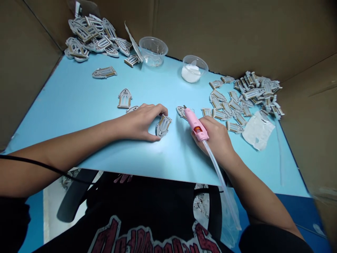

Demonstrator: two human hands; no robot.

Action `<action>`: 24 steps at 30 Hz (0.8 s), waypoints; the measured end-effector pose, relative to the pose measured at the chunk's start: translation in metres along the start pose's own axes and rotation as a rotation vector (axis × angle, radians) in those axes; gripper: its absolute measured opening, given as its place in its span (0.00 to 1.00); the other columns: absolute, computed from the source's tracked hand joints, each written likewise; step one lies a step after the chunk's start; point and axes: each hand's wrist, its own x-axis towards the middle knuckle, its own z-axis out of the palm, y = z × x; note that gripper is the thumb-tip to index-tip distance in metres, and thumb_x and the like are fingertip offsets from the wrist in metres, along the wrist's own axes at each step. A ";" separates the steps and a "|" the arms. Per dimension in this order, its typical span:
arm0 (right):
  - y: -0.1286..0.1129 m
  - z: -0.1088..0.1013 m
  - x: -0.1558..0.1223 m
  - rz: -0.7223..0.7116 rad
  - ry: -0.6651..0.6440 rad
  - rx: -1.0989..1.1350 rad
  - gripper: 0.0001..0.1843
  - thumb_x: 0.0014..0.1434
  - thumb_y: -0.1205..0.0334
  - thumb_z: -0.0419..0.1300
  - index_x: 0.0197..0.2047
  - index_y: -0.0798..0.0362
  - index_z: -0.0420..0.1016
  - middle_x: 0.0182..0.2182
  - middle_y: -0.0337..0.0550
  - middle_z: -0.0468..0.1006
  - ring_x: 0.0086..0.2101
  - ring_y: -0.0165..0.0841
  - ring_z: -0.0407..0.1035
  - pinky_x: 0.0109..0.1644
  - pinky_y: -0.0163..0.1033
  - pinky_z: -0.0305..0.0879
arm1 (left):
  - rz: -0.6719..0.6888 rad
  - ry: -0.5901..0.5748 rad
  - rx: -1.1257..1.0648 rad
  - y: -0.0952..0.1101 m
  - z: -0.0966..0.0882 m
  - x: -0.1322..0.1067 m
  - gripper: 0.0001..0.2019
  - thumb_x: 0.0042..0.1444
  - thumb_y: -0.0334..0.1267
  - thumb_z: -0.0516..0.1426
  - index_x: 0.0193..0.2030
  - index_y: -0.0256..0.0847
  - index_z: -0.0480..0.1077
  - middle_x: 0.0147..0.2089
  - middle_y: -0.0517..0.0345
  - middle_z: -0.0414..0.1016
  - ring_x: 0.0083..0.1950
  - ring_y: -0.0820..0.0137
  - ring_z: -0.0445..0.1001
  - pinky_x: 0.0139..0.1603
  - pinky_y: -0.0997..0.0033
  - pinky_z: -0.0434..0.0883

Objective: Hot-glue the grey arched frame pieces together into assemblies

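Note:
My left hand [139, 121] pinches a small arched window piece [163, 125] by its edges, between thumb and fingers, over the blue tabletop. The piece is grey-white with gold side columns, and its arch points towards me. My right hand [216, 137] is wrapped round a pink hot glue gun [194, 123]. The gun's nozzle points away from me, and a long clear glue stick [218, 170] trails from its back end. Another window piece [181, 111] lies partly hidden under the nozzle. Beyond my left hand lies one more piece [124, 98], with another half covered by the hand.
Piles of window pieces stand at the back left [92, 35] and the right [258, 89]. Two clear plastic cups [153, 52] are at the back, one holding something white [191, 73]. A crumpled white sheet [258, 130] lies at right. Cardboard walls [237, 31] surround the table.

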 end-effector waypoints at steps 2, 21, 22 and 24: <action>0.001 0.000 0.000 -0.010 0.007 0.012 0.05 0.58 0.60 0.58 0.31 0.51 0.69 0.31 0.44 0.74 0.27 0.34 0.64 0.31 0.39 0.55 | -0.040 -0.026 0.029 -0.001 -0.001 0.000 0.35 0.54 0.50 0.64 0.65 0.43 0.60 0.65 0.45 0.70 0.66 0.53 0.69 0.64 0.55 0.63; 0.006 0.000 0.002 -0.116 0.160 0.013 0.06 0.59 0.64 0.59 0.31 0.49 0.65 0.28 0.40 0.73 0.27 0.34 0.66 0.31 0.40 0.58 | 0.011 -0.072 0.316 0.004 -0.002 0.006 0.32 0.66 0.40 0.51 0.76 0.42 0.55 0.81 0.45 0.51 0.81 0.51 0.52 0.75 0.45 0.56; 0.006 0.000 0.002 -0.120 0.167 0.014 0.06 0.59 0.65 0.59 0.30 0.49 0.65 0.28 0.40 0.72 0.27 0.34 0.66 0.31 0.39 0.58 | -0.033 -0.031 0.345 0.002 -0.011 0.004 0.29 0.66 0.41 0.50 0.74 0.42 0.59 0.80 0.45 0.55 0.80 0.50 0.54 0.75 0.45 0.57; 0.006 0.001 0.002 -0.125 0.178 0.016 0.08 0.59 0.64 0.59 0.30 0.48 0.64 0.27 0.39 0.70 0.27 0.34 0.65 0.31 0.39 0.57 | -0.165 0.046 0.391 -0.008 -0.033 -0.004 0.24 0.66 0.44 0.50 0.67 0.42 0.68 0.71 0.45 0.69 0.73 0.50 0.65 0.71 0.44 0.61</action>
